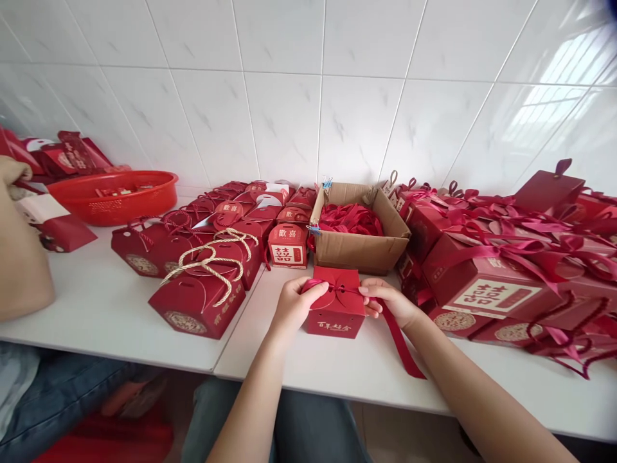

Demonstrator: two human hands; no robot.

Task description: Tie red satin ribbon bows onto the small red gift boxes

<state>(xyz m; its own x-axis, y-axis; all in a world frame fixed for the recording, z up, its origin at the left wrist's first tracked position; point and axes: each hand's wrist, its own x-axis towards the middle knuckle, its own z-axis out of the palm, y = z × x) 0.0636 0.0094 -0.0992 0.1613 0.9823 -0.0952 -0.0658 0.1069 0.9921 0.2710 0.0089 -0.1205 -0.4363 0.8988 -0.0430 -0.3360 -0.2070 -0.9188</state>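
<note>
A small red gift box [336, 323] with gold lettering on its front stands upright on the table, close in front of me. Dark red ribbon [400, 341] runs across its closed top. At the box's left side, my left hand [301, 301] pinches the ribbon between thumb and fingers. My right hand [388, 301] grips the ribbon at the right side, and a long tail hangs from it down onto the table. Just behind the box, an open cardboard carton [359, 247] holds a heap of red ribbons [351, 220].
Finished-looking boxes with ribbon bows [501, 273] are piled at the right. Boxes with cord handles [197, 302] stand at the left, near a red plastic basket [116, 209]. A co-worker's arm [22, 257] reaches in at far left, near another box [65, 228].
</note>
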